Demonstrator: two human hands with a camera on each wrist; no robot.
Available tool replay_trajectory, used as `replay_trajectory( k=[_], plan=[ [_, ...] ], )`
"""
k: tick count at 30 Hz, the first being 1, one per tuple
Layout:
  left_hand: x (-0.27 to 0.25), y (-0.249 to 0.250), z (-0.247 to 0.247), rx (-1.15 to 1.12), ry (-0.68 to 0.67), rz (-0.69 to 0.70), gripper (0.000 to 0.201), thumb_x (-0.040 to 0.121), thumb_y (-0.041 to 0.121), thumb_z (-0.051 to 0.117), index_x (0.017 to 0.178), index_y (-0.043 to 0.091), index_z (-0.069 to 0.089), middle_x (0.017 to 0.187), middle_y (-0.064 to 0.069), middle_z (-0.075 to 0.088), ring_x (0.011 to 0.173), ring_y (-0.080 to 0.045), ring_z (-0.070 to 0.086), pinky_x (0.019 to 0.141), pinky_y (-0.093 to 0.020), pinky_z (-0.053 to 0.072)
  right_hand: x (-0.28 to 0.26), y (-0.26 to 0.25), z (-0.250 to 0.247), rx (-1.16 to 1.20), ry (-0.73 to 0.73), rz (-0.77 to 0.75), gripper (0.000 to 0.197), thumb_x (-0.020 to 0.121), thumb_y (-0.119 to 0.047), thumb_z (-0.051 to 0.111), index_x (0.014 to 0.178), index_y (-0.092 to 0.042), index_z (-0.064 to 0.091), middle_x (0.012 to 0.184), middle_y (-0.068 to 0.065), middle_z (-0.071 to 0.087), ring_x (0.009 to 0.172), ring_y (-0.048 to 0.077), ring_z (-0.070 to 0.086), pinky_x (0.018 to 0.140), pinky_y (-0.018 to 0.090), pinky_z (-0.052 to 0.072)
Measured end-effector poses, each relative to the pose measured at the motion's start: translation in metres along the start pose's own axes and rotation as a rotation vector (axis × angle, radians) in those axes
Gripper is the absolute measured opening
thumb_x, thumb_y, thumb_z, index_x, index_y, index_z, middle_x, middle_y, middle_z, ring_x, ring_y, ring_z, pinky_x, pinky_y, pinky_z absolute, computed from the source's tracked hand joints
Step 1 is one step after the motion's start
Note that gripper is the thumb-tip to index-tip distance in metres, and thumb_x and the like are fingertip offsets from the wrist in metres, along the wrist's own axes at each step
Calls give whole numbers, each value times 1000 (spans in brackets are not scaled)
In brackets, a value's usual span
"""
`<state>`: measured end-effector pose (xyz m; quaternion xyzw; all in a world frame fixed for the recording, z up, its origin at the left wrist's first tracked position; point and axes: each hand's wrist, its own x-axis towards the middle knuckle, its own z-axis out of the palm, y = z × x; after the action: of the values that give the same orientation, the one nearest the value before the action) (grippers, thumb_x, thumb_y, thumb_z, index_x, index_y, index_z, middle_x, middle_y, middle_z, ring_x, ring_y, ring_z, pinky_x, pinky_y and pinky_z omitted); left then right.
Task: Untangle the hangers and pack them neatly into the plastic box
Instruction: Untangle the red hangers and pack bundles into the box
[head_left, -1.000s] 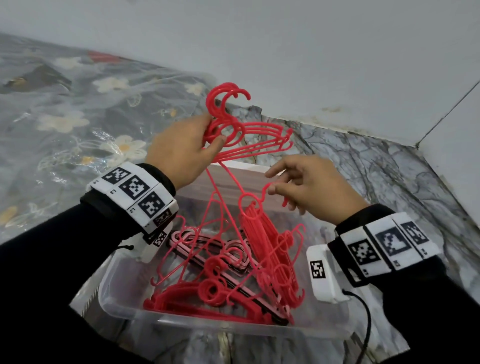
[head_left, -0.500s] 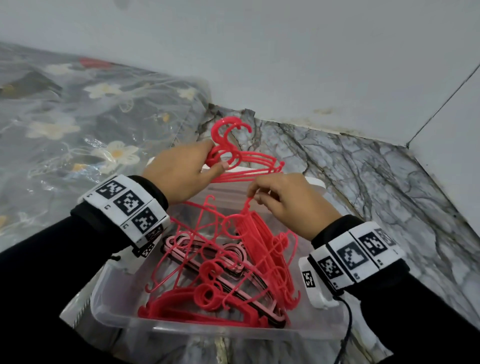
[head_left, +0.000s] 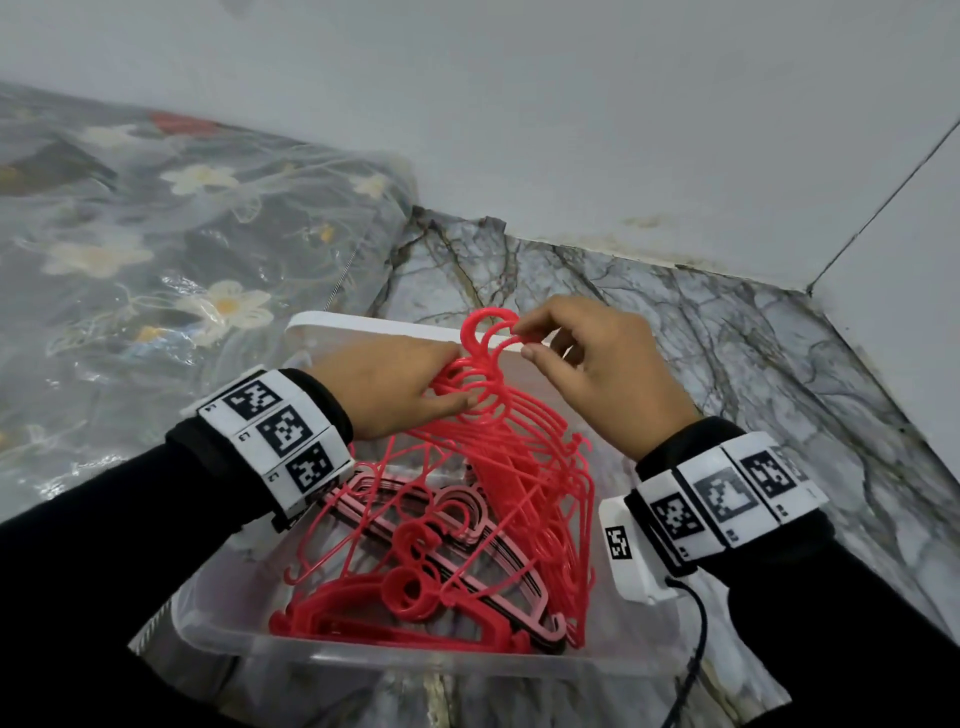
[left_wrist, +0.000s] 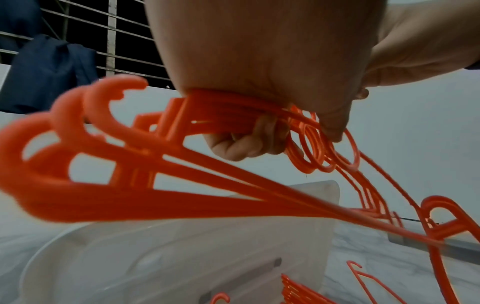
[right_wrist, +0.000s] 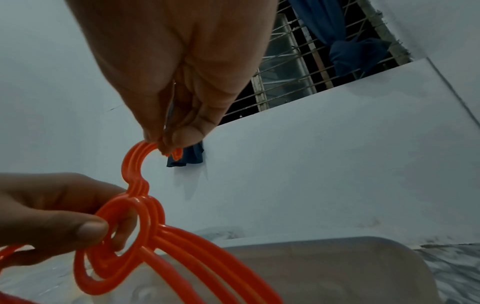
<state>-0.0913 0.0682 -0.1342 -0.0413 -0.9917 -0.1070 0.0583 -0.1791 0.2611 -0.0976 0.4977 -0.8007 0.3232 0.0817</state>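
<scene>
Our left hand (head_left: 395, 389) clamps the bunched hangers (head_left: 498, 415) above the plastic box (head_left: 415, 660); our right hand (head_left: 597, 374) pinches their hook tips (right_wrist: 145, 150). Dangling arms may snag the packed hangers below and re-tangle.

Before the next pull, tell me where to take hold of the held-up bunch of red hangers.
Grip the bunch of red hangers at the neck rings, from the left, as the left hand does: they stack together there. The right hand pinches the hook tips from above, probably to align them.
</scene>
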Motion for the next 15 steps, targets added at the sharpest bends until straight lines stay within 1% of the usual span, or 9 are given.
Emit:
replay_trajectory(
  k=[1,2,4,5,7,9,10,13,15],
  plan=[
    [0,0,0,43,13,-16,40,90,59,39,88,21,48,74,8,51,67,-14,48,62,-32,34,0,2,0,4,-6,32,13,85,-14,67,97,-20,63,90,-8,64,67,5,55,65,7,41],
    [0,-1,1,83,19,-31,39,91,59,36,86,21,47,75,8,51,66,-15,48,62,-32,33,-1,6,0,4,-26,75,16,85,-16,67,97,-22,60,91,-9,62,67,4,55,63,7,40],
    [0,-4,1,144,14,-54,42,91,59,30,94,22,50,84,4,60,73,-18,55,64,-31,38,-3,12,1,-21,-117,177,20,85,-19,66,99,-25,53,91,-10,58,69,3,55,61,9,39],
    [-1,-5,0,168,16,-61,45,90,59,25,99,23,51,89,3,63,78,-20,58,65,-31,39,-5,15,2,-48,-182,220,22,86,-22,66,101,-24,51,91,-9,58,72,4,55,61,11,38],
    [-1,-7,0,214,39,-63,47,87,56,21,101,23,51,92,1,65,81,-23,59,64,-31,37,-10,18,8,-122,-317,265,25,86,-27,65,104,-22,50,91,-8,58,78,9,55,66,21,41],
    [-2,-8,-1,225,71,-71,36,91,50,26,95,22,48,93,-1,65,82,-25,59,63,-32,35,-14,19,16,-186,-414,251,24,87,-30,65,103,-18,53,93,-5,60,84,13,55,72,28,44],
    [-2,-8,-1,219,78,-81,33,92,48,28,94,22,48,92,-2,65,82,-25,59,62,-32,34,-15,18,20,-207,-440,235,21,87,-30,64,101,-17,54,93,-3,60,85,15,55,72,28,43],
    [-3,-8,-3,206,58,-112,33,90,51,32,93,24,50,86,3,63,77,-22,57,59,-30,33,-16,17,32,-260,-434,183,14,89,-27,61,94,-19,51,88,-4,55,83,18,54,67,25,32],
    [-4,-8,-3,223,78,-135,31,89,56,37,85,27,47,77,8,55,70,-17,50,51,-28,25,-16,15,37,-302,-419,132,13,90,-24,59,90,-20,47,88,-1,57,85,21,55,67,26,30]
  ],
)
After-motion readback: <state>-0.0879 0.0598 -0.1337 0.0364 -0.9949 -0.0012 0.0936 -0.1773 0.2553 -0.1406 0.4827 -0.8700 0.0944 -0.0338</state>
